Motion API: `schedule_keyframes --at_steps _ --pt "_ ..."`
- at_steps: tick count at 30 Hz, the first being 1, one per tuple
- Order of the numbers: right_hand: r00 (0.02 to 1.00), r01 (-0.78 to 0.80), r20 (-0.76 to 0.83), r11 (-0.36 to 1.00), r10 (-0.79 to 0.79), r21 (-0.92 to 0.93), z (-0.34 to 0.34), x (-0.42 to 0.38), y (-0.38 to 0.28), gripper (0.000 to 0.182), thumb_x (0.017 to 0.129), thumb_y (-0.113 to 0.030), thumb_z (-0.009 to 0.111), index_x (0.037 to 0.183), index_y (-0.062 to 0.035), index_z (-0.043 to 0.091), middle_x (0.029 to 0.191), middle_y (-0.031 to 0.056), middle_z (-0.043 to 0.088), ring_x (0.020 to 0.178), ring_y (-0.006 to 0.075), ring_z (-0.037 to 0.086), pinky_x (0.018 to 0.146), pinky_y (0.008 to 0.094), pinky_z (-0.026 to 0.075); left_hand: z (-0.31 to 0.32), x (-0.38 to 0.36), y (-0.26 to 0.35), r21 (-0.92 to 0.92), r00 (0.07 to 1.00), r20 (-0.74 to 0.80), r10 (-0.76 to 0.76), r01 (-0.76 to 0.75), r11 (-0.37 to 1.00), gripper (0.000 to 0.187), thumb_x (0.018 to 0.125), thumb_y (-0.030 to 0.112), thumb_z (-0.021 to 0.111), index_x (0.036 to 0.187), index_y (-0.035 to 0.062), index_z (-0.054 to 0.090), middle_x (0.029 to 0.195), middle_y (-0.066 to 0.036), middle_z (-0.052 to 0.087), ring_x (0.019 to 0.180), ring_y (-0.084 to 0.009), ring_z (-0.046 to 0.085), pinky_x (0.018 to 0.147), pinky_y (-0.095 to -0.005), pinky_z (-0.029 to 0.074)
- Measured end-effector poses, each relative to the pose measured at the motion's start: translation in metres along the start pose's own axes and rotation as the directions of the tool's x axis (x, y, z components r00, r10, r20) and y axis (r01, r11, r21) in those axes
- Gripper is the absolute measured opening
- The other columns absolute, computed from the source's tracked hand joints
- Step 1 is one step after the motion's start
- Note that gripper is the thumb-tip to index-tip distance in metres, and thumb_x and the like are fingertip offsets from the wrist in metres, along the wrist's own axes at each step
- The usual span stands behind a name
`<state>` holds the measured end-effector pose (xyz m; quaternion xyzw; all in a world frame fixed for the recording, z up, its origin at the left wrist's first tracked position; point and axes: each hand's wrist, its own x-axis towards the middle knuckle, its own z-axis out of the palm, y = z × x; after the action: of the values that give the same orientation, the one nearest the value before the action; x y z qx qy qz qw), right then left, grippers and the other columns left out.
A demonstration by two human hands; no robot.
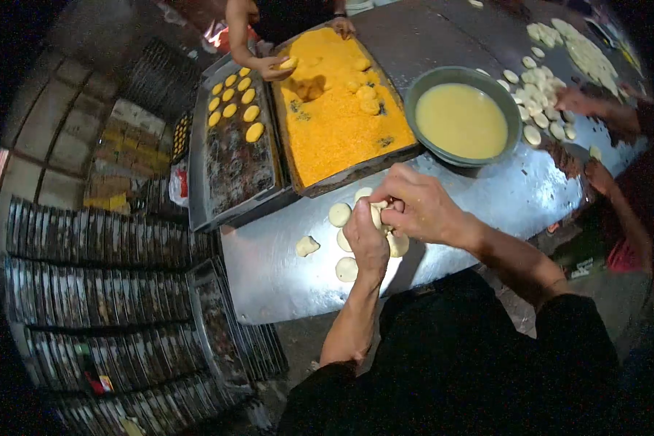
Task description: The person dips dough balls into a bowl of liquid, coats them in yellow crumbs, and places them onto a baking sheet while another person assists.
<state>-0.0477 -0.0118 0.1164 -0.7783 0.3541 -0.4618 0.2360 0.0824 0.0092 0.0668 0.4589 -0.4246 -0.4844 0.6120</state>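
My left hand [367, 243] and my right hand [423, 205] meet over the metal table, both closed on one small piece of pale dough [376, 216]. The fingers partly cover it. Round dough pieces lie on the table around my hands: one dough round [339, 214] left of them, another dough round [346, 269] below, and more partly hidden beneath the fingers. An irregular dough lump [307, 246] sits apart to the left. Beyond my right hand stands a green basin [413, 131] of pale yellow liquid [461, 120].
A tray of orange crumbs [341, 142] lies ahead, beside a dark baking tray [232, 163] with several coated rounds. Across the table, a person's hand [275, 69] holds a coated round. At right, another person's hand [578, 100] is near piled dough pieces [541, 94]. Stacked trays [94, 291] fill the left.
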Motion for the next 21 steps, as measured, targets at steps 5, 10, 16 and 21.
schedule_keyframes --at_steps 5,10,16,21 --pt "0.981 0.158 -0.088 0.978 -0.171 -0.136 0.028 -0.027 -0.018 0.018 0.073 0.0 0.064 0.089 -0.0035 0.057 0.085 0.0101 0.056 0.081 0.0275 0.057 0.068 0.0359 0.048 -0.009 0.002 0.003 -0.042 0.955 -0.097 -0.281 0.279 0.96 0.053 0.099 0.045 0.03 0.086 0.001 0.057 0.081 -0.01 0.06 0.069 -0.0146 0.056 0.063 -0.0284 0.046" --pt "0.972 0.222 0.121 0.959 -0.202 -0.178 0.025 -0.015 -0.003 0.018 0.074 -0.002 0.065 0.09 -0.0038 0.058 0.086 0.0091 0.055 0.08 0.0272 0.057 0.07 0.0344 0.049 -0.018 -0.004 0.013 -0.419 0.957 0.026 -0.289 0.273 0.866 0.056 0.099 0.048 0.023 0.101 0.0021 0.053 0.09 -0.011 0.061 0.079 -0.017 0.06 0.065 -0.0315 0.053" --pt "0.988 -0.05 0.142 0.998 0.057 -0.048 0.054 -0.001 -0.006 0.022 0.078 -0.007 0.063 0.099 -0.0028 0.058 0.091 0.011 0.058 0.081 0.0286 0.059 0.068 0.0349 0.049 -0.044 -0.003 0.008 -0.044 0.983 -0.01 -0.182 0.181 0.982 0.043 0.101 0.03 0.032 0.095 -0.0018 0.059 0.084 -0.007 0.059 0.076 -0.0121 0.055 0.068 -0.0256 0.046" --pt "0.981 0.102 0.191 0.928 -0.034 -0.358 0.072 -0.054 -0.026 0.026 0.074 -0.004 0.065 0.1 -0.0009 0.06 0.099 0.0166 0.058 0.089 0.0347 0.058 0.076 0.0394 0.051 -0.049 -0.019 -0.031 -0.186 0.924 0.013 -0.382 0.378 0.907 0.048 0.101 0.038 0.029 0.094 0.0002 0.059 0.081 -0.008 0.059 0.071 -0.0123 0.055 0.065 -0.025 0.046"
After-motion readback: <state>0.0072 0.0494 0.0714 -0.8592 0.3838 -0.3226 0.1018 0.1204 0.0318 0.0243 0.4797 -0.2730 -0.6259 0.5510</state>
